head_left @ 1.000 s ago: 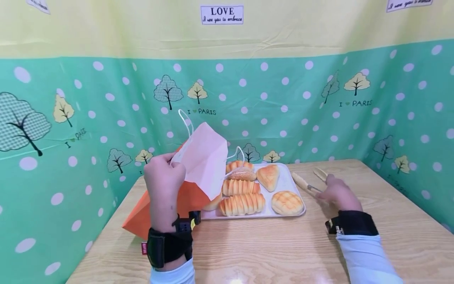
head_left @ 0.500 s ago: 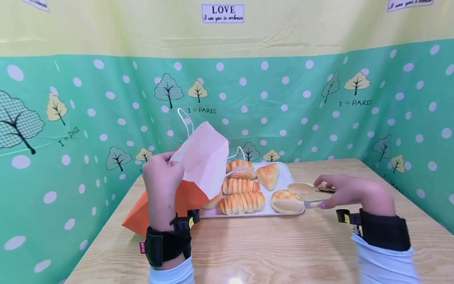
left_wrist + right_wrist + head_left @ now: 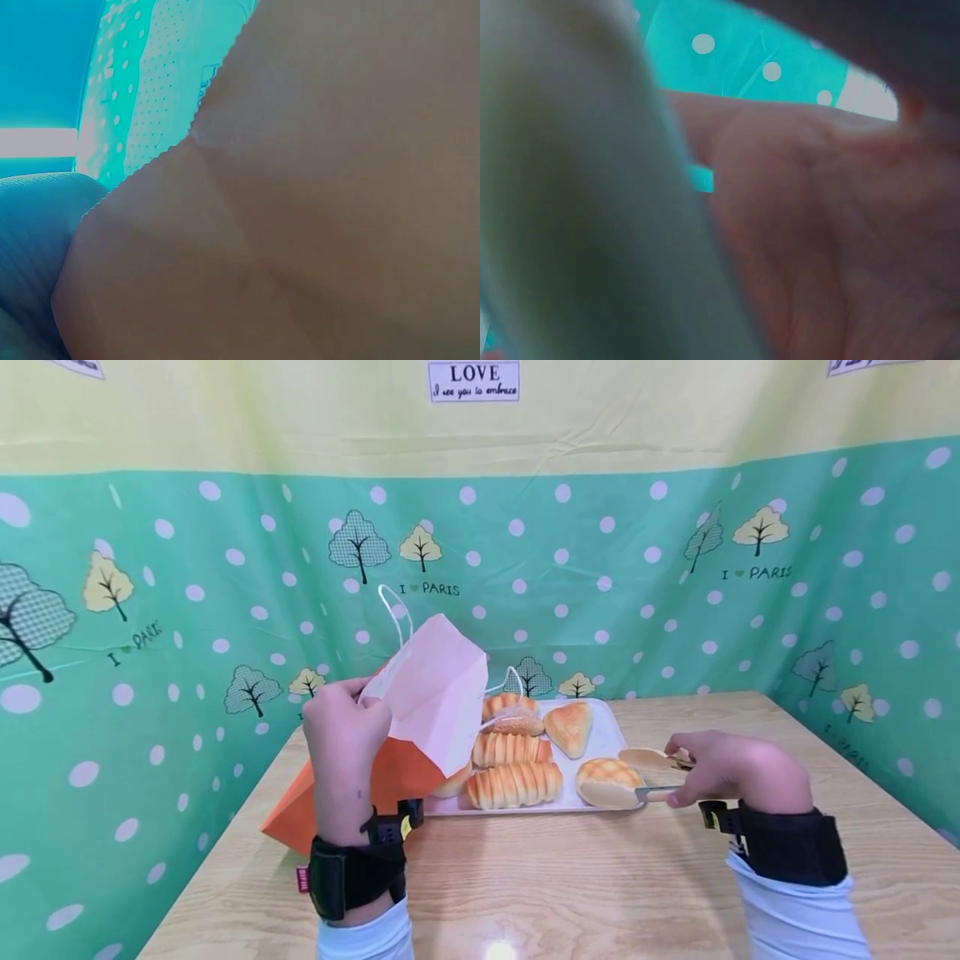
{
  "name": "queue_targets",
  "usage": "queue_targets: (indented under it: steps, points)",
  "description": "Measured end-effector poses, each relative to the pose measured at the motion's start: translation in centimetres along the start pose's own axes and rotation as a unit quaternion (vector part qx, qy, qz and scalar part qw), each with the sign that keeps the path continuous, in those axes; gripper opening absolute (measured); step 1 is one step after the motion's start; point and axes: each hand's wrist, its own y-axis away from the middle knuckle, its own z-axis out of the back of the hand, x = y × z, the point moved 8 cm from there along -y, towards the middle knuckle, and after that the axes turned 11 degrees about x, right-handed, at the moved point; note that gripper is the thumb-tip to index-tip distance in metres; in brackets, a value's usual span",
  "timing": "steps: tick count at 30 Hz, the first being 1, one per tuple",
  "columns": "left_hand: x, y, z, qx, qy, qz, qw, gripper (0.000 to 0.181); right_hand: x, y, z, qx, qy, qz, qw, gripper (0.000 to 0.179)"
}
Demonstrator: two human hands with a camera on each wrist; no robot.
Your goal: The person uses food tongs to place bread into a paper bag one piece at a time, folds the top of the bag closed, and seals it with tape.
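My left hand (image 3: 347, 722) grips the rim of an orange paper bag (image 3: 408, 777) with a pinkish-white inside and white cord handles, tipped with its mouth toward the tray. In the left wrist view the bag's paper (image 3: 225, 247) fills most of the picture. My right hand (image 3: 738, 768) holds a pair of tongs (image 3: 656, 793) with pale wooden ends, spread apart. One end overlaps the front of a round cross-scored bun (image 3: 606, 772), the other is behind its right side. A blurred pale part of the tongs (image 3: 592, 187) crosses the right wrist view beside my palm (image 3: 802, 225).
On a white tray (image 3: 600, 714) lie two ridged rolls (image 3: 513, 785), a triangular bun (image 3: 568, 728) and further bread at the back. The bag hides the tray's left part. A wooden table (image 3: 570, 877) carries everything, with a green dotted curtain (image 3: 517, 610) around it.
My right hand has taken up the tongs from the table right of the tray, turned them leftward and brought their ends around the round bun. The left hand and bag stay nearly still.
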Motion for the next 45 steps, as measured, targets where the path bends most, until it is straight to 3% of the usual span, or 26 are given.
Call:
queue_targets:
  steps: [8,15,19,26,29,33,36,38,41,43,45]
  points:
    - [0.1,0.0,0.1,-0.008,-0.001,0.003,1.0,0.046,0.1,0.9,0.6,-0.02,0.005,0.024,0.9995,0.083]
    - [0.0,0.2,0.2,-0.013,-0.003,-0.003,0.9999,0.045,0.1,0.7,0.3,-0.001,0.006,-0.002,1.0,0.081]
    - [0.0,0.3,0.3,-0.013,-0.004,-0.001,0.9999,0.045,0.1,0.5,0.2,-0.001,0.01,-0.002,0.9999,0.071]
    - [0.5,0.3,0.4,-0.009,0.0,0.016,0.9998,0.046,1.0,0.2,1.5,-0.037,0.064,0.084,0.9937,0.054]
    - [0.7,0.3,0.5,-0.005,-0.004,0.02,0.9998,0.047,1.5,0.8,2.5,-0.081,0.075,0.136,0.9846,0.055]
    - [0.6,0.3,0.5,0.008,-0.009,0.014,0.9998,0.051,2.4,2.4,4.4,-0.198,0.085,0.163,0.9629,0.055]
    - [0.5,0.2,0.4,0.017,-0.01,0.013,0.9997,0.054,3.8,3.8,5.7,-0.298,0.086,0.16,0.9372,0.052]
    - [0.4,0.2,0.3,0.022,-0.007,0.012,0.9997,0.054,5.3,5.0,6.2,-0.363,0.079,0.164,0.9138,0.049]
    - [0.4,0.1,0.2,0.028,0.004,0.017,0.9994,0.054,8.1,7.1,6.2,-0.451,0.049,0.194,0.8699,0.043]
    - [0.3,0.1,0.1,0.029,0.008,0.019,0.9994,0.055,10.1,8.1,5.6,-0.487,0.028,0.221,0.8444,0.041]
    - [0.3,0.1,0.1,0.026,0.008,0.022,0.9994,0.055,12.2,8.5,4.6,-0.502,0.015,0.248,0.8285,0.04]
